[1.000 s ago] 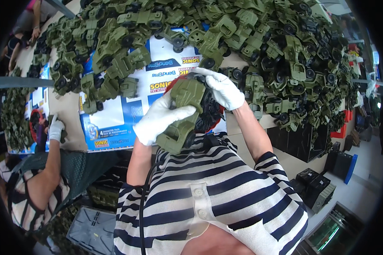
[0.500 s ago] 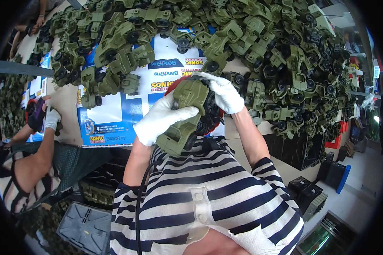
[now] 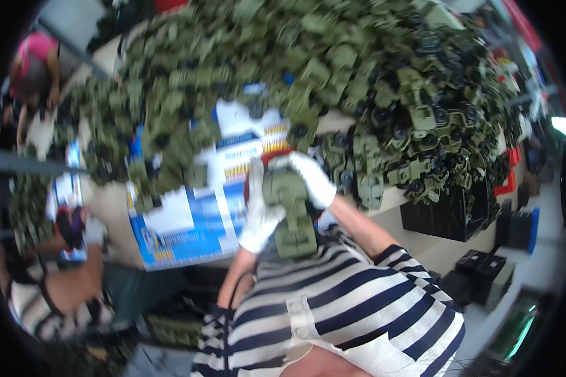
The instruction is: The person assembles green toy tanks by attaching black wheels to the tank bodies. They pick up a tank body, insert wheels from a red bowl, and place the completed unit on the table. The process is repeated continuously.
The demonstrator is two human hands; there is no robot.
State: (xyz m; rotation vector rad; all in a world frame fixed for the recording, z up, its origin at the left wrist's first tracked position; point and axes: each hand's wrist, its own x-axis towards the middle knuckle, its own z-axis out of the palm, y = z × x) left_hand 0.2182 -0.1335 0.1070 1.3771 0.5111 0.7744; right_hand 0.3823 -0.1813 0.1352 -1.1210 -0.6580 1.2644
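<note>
An olive-green toy jeep (image 3: pixel 294 210) is between my two hands in front of my chest, its body pointing away from me. My left hand (image 3: pixel 261 217), in a white glove, is closed along the jeep's left side, thumb over the body. At the jeep's far end my white-gloved right hand (image 3: pixel 309 179) grips it, fingers bent over the edge. Something red (image 3: pixel 275 155) shows at the far end between my hands; blur hides what it is. The jeep's underside and most fingertips are out of sight.
A large heap of similar green toy jeeps (image 3: pixel 371 81) covers the table's far and right parts. Blue-and-white printed cardboard (image 3: pixel 188 229) lies ahead on the left. A black crate (image 3: pixel 443 217) stands under the right edge. Co-workers are at left, one in pink (image 3: pixel 38 60).
The view has shifted and blurred. The jeep, tilted before, now lies straighter in front of me with its broad face toward me. Both hands still hold it.
</note>
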